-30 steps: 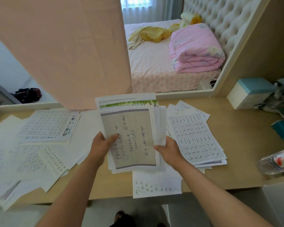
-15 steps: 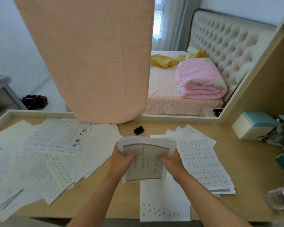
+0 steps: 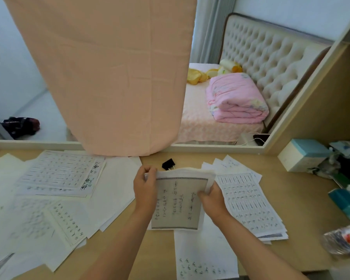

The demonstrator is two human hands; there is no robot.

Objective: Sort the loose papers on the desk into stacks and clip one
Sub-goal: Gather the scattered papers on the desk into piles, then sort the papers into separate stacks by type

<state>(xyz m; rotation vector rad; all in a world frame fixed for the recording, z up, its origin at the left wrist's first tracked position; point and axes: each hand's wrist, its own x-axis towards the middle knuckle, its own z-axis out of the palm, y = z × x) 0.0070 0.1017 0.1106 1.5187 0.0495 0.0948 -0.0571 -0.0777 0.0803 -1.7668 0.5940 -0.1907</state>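
1. Compared with a second ago, the held stack [image 3: 180, 201] is bunched tighter. Its sheets are no longer fanned, and its far edge now curls up off the desk [image 3: 303, 201].
2. The left hand [image 3: 146, 190] has climbed from the stack's left side to its 11 o'clock corner, where the fingers curl over the edge and pinch it.
3. The right hand [image 3: 212, 201] grips the stack's 3 o'clock edge, thumb on the printed face and fingers tucked behind.
4. The black binder clip [image 3: 168, 164], hidden a second ago, lies on the desk just beyond the stack at 12 o'clock and touches neither hand.
5. A sorted pile [image 3: 249, 205] lies at 3 o'clock beside the right hand. Loose sheets [image 3: 59, 176] spread out at 9 o'clock, and a single sheet [image 3: 204, 257] lies at 6 o'clock.
6. Of the containers, a white-and-teal box [image 3: 301, 156] at 2 o'clock is closed, so what it holds is hidden. A clear plastic bottle [image 3: 343, 241] lies at 4 o'clock, too blurred to show its fill.
7. The stack's top sheet has a grey panel with vertical lines of script. The other sheets carry grids of characters, all too small to read, and the bottle's red-and-white label is unreadable.
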